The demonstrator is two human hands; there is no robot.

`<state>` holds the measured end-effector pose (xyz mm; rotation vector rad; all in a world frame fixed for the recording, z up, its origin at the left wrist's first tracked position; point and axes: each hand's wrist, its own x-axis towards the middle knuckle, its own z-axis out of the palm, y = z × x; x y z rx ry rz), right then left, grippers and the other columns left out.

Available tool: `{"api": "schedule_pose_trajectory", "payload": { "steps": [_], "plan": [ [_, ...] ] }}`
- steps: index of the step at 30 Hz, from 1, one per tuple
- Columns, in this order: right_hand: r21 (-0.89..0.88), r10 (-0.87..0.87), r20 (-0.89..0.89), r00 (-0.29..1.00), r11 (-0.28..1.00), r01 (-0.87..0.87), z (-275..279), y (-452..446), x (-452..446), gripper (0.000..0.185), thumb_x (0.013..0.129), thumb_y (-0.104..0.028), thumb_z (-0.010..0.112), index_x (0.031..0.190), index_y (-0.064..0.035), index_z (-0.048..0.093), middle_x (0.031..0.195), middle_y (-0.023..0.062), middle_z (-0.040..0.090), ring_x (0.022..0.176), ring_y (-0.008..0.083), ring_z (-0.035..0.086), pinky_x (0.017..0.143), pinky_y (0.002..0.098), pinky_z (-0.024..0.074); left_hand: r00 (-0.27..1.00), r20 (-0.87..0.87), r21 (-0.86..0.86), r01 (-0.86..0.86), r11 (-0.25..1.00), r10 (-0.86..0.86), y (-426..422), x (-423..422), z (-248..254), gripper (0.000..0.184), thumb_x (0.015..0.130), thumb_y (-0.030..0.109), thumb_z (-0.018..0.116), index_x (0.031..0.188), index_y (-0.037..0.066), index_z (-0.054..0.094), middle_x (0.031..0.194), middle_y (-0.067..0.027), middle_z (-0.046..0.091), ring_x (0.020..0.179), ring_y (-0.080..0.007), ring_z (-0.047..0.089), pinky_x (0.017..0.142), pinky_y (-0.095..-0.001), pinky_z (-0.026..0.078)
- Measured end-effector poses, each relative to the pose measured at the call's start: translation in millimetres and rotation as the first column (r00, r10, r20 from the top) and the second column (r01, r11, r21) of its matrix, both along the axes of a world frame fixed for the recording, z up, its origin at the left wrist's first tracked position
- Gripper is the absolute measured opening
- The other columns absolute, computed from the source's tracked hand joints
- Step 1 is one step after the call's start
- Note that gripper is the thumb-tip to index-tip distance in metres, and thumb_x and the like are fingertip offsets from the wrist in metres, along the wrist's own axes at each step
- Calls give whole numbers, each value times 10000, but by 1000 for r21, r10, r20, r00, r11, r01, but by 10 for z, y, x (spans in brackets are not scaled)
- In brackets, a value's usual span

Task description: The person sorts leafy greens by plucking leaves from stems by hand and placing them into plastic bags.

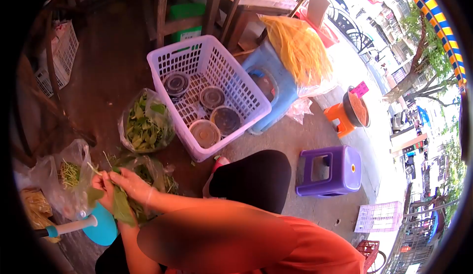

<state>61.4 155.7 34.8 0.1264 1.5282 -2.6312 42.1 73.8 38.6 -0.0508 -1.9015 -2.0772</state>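
Note:
My left hand (101, 190) and my right hand (132, 185) are close together at the lower left, fingers closed on a sprig of leafy greens (123, 207). Its broad leaves hang below my fingers, and a pale stem sticks out above them. Just behind my right hand, a clear plastic bag (160, 173) holds more greens. Another bag of loose green leaves (143, 126) stands open beside the basket. Left of my hands, cut green stems (70, 173) lie in a clear plastic bag (79, 151).
A pale purple basket (256, 104) holds several round lidded containers. Beside it is a blue stool (273, 64) with a yellow bundle (298, 42) on top. A purple stool (335, 170), an orange stand with a bowl (357, 107), and a teal round object (101, 227) are also around me.

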Motion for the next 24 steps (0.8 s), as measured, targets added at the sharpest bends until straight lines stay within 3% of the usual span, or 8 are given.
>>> {"api": "schedule_pose_trajectory", "payload": {
  "steps": [6,7,10,13,15,20,22,24],
  "plan": [
    [-315,298,75,952,912,-260,261,43,-14,288,855,-222,586,1062,-24,551,905,-12,575,823,60,516,731,216,440,988,125,254,57,966,-91,-108,82,21,137,902,180,532,902,46,500,788,4,491,697,-74,467,628,-212,400],
    [-142,274,66,960,954,-262,229,46,-42,262,851,-198,579,1045,-22,565,894,-10,579,807,63,520,727,219,443,985,165,257,12,966,-56,-83,78,103,151,898,190,536,903,43,503,795,0,500,698,-75,477,622,-210,405],
    [-69,209,60,976,976,-205,126,35,-82,219,852,-158,570,1027,-27,570,938,23,604,842,87,543,747,247,453,975,209,257,15,966,-71,-195,11,171,164,887,216,553,887,53,532,765,3,525,678,-72,489,593,-208,402],
    [-155,118,-12,993,981,-118,107,-26,-70,153,852,-133,549,947,-19,586,857,25,589,783,90,511,704,241,435,974,222,263,-12,965,-49,-233,-2,132,137,897,196,541,904,61,561,753,22,531,642,-53,470,563,-189,381],
    [265,18,-235,972,963,47,47,-25,-64,102,852,-71,505,918,-28,570,846,11,567,767,72,494,698,225,426,977,214,291,-39,956,-25,-196,-2,100,127,903,183,533,916,66,581,744,35,534,618,-41,458,543,-176,367],
    [103,-215,-84,973,969,223,-207,29,-116,149,863,-180,499,914,-49,552,796,9,531,724,94,464,670,232,387,986,164,338,-39,940,-18,-215,-86,129,185,906,218,523,790,80,483,598,39,426,522,-26,344,464,-179,258],
    [69,-175,178,968,984,165,27,148,-189,240,867,-280,502,908,-48,550,807,17,530,749,108,465,705,251,382,985,174,189,-19,982,-14,-272,-116,165,154,892,169,536,784,65,501,619,38,434,538,-34,361,483,-190,283],
    [286,-164,99,982,949,130,-61,346,-303,333,852,-314,551,1009,-20,545,863,36,554,813,135,492,762,272,393,990,139,26,-9,1000,5,-248,-114,123,129,872,124,553,777,48,510,644,30,443,552,-49,379,501,-202,308]
  ]
}}
